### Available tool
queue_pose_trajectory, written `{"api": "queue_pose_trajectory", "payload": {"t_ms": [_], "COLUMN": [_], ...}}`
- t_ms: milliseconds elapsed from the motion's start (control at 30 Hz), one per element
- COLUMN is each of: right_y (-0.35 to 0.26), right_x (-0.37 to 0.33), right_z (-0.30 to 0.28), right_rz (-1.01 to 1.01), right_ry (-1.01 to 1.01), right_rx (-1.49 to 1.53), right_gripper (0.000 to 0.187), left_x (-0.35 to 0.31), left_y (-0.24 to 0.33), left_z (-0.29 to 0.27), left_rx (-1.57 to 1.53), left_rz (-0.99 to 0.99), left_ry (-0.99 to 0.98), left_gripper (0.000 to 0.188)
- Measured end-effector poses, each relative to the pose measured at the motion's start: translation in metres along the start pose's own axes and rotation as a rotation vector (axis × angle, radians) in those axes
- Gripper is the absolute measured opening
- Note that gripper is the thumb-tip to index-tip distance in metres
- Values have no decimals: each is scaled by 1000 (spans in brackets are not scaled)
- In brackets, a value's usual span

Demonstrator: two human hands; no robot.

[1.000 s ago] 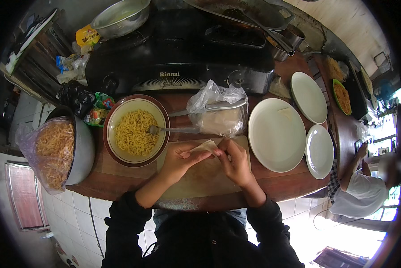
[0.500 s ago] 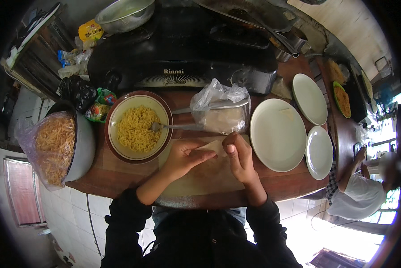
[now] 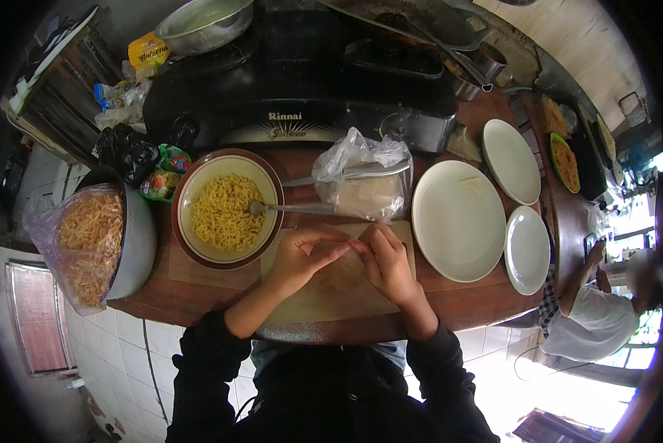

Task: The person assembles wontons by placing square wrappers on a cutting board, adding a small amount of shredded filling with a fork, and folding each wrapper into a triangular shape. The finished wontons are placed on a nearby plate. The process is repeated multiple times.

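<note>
My left hand (image 3: 308, 257) and my right hand (image 3: 385, 260) meet over a pale cutting board (image 3: 305, 299), fingertips pinched together. Between them is a thin pale dough wrapper, now almost wholly covered by the fingers. Left of the board, a brown-rimmed bowl (image 3: 180, 221) holds yellow noodles (image 3: 224, 210), with a metal spoon (image 3: 302, 209) resting in them. Just beyond my hands lies a clear plastic bag (image 3: 364, 166) with a pale stack inside. To the right is a large white plate (image 3: 457, 232) with a small pale flat piece (image 3: 470, 184) near its far edge.
Two more white plates (image 3: 511, 162) stand farther right. A black stove (image 3: 302, 81) spans the back, bearing a metal bowl (image 3: 206, 26) and a wok (image 3: 412, 18). A grey pot (image 3: 141, 232) and a bag of fried strips (image 3: 89, 240) sit left. Another person (image 3: 593, 321) is at right.
My right hand has turned and its fingers have come in against the left fingertips. The wrapper, plainly seen between the hands before, is now mostly covered.
</note>
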State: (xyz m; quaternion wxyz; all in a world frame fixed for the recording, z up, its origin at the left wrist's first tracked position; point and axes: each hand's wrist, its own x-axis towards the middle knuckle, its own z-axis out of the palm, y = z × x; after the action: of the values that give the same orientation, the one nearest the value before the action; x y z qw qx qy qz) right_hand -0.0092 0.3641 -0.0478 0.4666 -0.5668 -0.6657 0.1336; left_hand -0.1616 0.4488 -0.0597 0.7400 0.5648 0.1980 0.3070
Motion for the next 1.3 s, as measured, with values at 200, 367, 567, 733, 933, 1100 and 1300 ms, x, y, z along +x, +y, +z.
{"api": "queue_pose_trajectory", "payload": {"t_ms": [200, 367, 567, 733, 933, 1100, 1300], "right_y": [2, 0, 0, 0, 1, 2, 3], "right_x": [0, 1, 4, 4, 6, 4, 5], "right_z": [3, 6, 10, 11, 7, 0, 0], "right_rz": [102, 183, 201, 148, 163, 192, 176], "right_ry": [-18, -26, -20, 6, -1, 13, 54], "right_rx": [24, 19, 8, 25, 20, -8, 16], "right_gripper": [12, 9, 6, 6, 6, 7, 10], "left_x": [-3, 0, 3, 2, 1, 1, 0], "left_y": [2, -1, -7, -10, -5, -2, -3], "left_z": [1, 1, -2, -4, 1, 5, 5], "left_rx": [-11, 160, 309, 355, 131, -69, -112], "left_rz": [-115, -31, 135, 169, 61, -48, -75], "left_ry": [81, 94, 87, 67, 119, 145, 168], "left_gripper": [15, 12, 8, 11, 11, 14, 16]}}
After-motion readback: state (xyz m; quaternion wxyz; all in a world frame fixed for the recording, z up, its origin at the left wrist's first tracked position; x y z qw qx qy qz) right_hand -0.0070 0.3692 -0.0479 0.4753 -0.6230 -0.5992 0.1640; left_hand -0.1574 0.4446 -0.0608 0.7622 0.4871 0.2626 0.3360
